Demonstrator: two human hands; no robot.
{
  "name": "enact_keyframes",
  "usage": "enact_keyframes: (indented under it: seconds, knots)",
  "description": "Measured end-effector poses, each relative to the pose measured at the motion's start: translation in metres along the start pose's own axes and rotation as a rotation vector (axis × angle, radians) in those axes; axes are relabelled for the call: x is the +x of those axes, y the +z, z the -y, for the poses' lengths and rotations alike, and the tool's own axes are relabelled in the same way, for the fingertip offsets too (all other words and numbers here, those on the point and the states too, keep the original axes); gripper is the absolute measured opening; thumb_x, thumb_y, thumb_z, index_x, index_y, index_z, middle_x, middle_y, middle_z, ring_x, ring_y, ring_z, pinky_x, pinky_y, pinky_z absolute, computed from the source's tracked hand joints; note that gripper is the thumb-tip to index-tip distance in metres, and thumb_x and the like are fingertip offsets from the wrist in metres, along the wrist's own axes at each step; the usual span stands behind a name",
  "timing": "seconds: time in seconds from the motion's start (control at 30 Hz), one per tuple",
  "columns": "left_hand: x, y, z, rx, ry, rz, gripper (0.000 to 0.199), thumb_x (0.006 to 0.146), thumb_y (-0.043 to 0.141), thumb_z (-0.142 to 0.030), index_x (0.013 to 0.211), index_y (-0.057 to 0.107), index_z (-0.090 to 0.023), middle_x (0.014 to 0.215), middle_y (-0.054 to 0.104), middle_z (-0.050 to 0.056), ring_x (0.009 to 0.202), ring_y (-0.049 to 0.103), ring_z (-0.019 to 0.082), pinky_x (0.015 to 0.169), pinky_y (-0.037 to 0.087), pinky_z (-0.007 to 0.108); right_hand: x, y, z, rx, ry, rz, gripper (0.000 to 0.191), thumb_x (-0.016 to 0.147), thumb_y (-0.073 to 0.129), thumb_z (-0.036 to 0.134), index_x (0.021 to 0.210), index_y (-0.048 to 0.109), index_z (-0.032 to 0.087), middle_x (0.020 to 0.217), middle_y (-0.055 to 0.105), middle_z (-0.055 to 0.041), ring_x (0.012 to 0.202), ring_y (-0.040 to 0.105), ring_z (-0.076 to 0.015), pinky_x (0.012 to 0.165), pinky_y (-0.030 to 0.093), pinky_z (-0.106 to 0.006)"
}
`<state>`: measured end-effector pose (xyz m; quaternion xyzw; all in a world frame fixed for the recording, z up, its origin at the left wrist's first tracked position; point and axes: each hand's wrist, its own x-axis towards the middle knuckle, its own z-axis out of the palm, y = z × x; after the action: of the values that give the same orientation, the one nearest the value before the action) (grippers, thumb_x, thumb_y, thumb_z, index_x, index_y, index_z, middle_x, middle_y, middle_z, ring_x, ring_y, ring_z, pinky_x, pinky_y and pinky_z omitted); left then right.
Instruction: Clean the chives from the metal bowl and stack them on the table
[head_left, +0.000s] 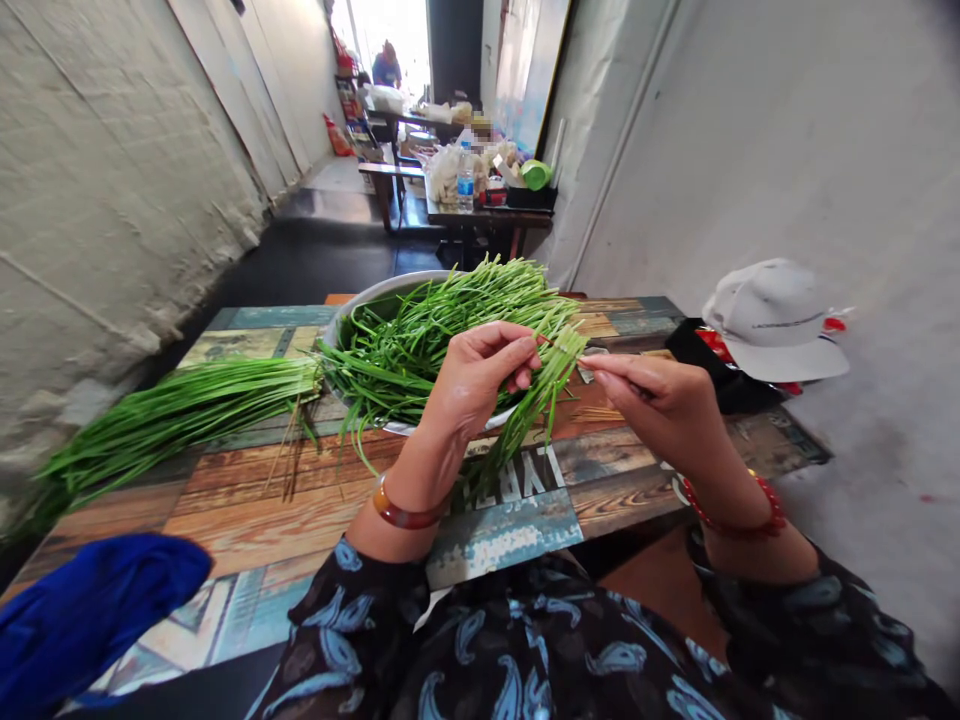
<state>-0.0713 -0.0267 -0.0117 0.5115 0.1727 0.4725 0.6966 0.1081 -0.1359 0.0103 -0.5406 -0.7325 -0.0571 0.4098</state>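
Note:
My left hand (480, 375) is closed around a small bunch of garlic chives (559, 360), whose pale cut ends point to the right. Right beside those ends, my right hand (656, 390) has thumb and forefinger pinched together; whatever lies between them is too small to make out. Beneath and behind my left hand, a metal basin (360, 300) is heaped with loose green chives (450, 320). To its left on the table lies another long bundle of chives (195, 400), its pale ends toward the basin.
Thin brown stalks (289, 455) lie on the wood-patterned table (247, 480). Blue cloth (112, 600) is at the near left. A white cap (776, 315) rests on a black box (686, 350) at right. Behind are a cluttered table with a water bottle (465, 180) and a distant person (387, 66).

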Motion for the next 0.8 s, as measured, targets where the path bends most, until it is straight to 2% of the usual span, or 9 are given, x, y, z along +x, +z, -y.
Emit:
enact_keyframes:
  seconds: [0.23, 0.5, 0.8]
  knots:
    - [0.0013, 0.0007, 0.0014, 0.007, 0.006, -0.016, 0.019, 0.07, 0.082, -0.029, 0.078, 0.074, -0.014, 0.061, 0.067, -0.001, 0.043, 0.05, 0.003, 0.041, 0.03, 0.015, -0.0023, -0.0003, -0.0023, 0.012, 0.02, -0.003, 0.026, 0.092, 0.06, 0.014, 0.106, 0.08, 0.022, 0.104, 0.081, -0.0038, 0.093, 0.078, -0.0218, 0.084, 0.064, -0.033]
    - [0.0012, 0.0016, 0.001, -0.011, 0.009, -0.043, 0.023, 0.069, 0.084, -0.033, 0.076, 0.074, -0.014, 0.06, 0.065, -0.001, 0.042, 0.048, 0.003, 0.04, 0.028, 0.016, -0.0026, 0.001, -0.0021, 0.027, 0.026, 0.008, 0.028, 0.093, 0.058, 0.014, 0.109, 0.08, 0.022, 0.106, 0.08, -0.0039, 0.095, 0.078, -0.0221, 0.085, 0.063, -0.034]
    - [0.0001, 0.003, -0.0007, -0.022, -0.007, -0.034, 0.02, 0.069, 0.083, -0.031, 0.077, 0.076, -0.014, 0.058, 0.063, -0.001, 0.039, 0.045, 0.002, 0.038, 0.024, 0.016, -0.0023, -0.0001, 0.0014, 0.029, 0.02, 0.002, 0.028, 0.093, 0.058, 0.013, 0.109, 0.08, 0.022, 0.107, 0.08, -0.0041, 0.094, 0.078, -0.0217, 0.086, 0.063, -0.033]
